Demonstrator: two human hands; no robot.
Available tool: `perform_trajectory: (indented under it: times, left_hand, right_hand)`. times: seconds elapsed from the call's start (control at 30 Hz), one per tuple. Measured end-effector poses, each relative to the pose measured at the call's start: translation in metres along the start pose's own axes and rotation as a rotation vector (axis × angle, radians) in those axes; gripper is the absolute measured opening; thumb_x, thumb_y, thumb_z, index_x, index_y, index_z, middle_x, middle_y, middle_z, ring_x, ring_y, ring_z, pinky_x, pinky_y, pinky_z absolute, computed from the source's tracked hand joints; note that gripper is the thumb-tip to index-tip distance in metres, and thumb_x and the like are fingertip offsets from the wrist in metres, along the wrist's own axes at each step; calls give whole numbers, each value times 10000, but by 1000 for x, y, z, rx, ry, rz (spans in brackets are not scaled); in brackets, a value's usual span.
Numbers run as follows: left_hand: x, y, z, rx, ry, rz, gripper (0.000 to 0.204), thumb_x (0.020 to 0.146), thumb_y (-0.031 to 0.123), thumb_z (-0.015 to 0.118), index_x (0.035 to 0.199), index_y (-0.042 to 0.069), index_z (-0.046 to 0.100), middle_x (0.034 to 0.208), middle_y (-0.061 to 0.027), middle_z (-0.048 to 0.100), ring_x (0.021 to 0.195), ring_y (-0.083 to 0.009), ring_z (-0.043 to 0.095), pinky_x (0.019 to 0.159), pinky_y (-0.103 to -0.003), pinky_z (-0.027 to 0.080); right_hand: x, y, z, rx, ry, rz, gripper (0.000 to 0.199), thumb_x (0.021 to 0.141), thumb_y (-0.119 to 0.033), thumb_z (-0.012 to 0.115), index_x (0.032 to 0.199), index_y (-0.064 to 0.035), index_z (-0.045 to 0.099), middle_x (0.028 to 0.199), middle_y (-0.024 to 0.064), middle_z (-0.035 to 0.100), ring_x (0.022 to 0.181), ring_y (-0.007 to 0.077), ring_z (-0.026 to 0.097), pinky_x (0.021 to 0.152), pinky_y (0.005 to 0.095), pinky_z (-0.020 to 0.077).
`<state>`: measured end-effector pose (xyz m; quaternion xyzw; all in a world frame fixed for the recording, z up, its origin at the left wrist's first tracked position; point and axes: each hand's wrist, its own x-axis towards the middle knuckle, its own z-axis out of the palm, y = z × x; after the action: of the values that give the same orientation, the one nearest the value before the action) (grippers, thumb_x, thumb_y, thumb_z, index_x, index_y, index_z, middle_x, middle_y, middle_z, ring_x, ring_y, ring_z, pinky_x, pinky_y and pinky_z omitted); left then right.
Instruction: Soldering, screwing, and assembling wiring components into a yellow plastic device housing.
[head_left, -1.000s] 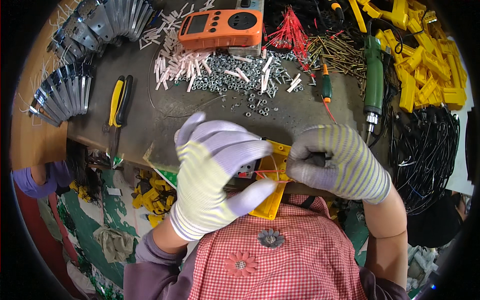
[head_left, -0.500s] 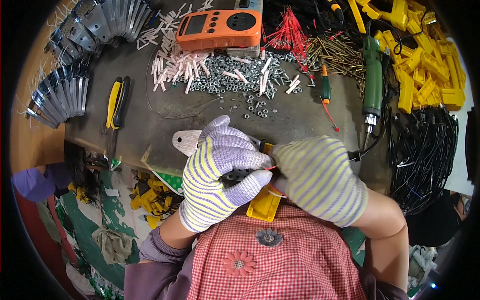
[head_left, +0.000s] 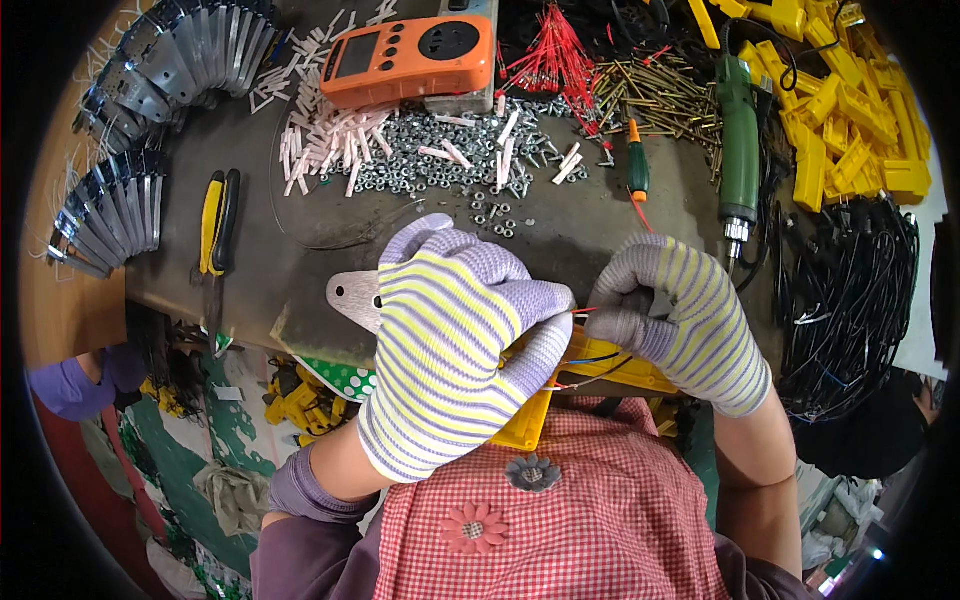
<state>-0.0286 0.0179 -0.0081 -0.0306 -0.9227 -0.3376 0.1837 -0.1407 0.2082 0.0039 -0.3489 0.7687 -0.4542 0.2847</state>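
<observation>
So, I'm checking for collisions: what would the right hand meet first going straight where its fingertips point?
Likely the red wire in the gap, then the left hand at its fingertips, though depth is unclear.

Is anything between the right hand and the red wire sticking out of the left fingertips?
Nothing visible: the right hand has its fingertips right by the red wire, though contact is unclear. The left hand hides the rest of that wire. Yellow plastic parts sit below the gap in the picture.

wire (head_left: 584,311) between hands (head_left: 445,350) | pliers (head_left: 209,235) left of nuts (head_left: 425,170) | meter (head_left: 408,62) behind
</observation>
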Motion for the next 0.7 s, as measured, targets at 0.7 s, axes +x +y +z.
perform_trajectory:
  times: [0.7]
  left_hand:
    - [-10, 1, 12, 33, 116, 60, 212, 661, 143, 845, 844, 159, 739, 766, 9, 660, 800, -195, 651, 1083, -463, 385]
  right_hand:
    - [-1, -16, 8, -136, 171, -55, 94, 821, -84, 673, 869, -4, 681, 783, 89, 603, 683, 171, 598, 643, 293, 474]
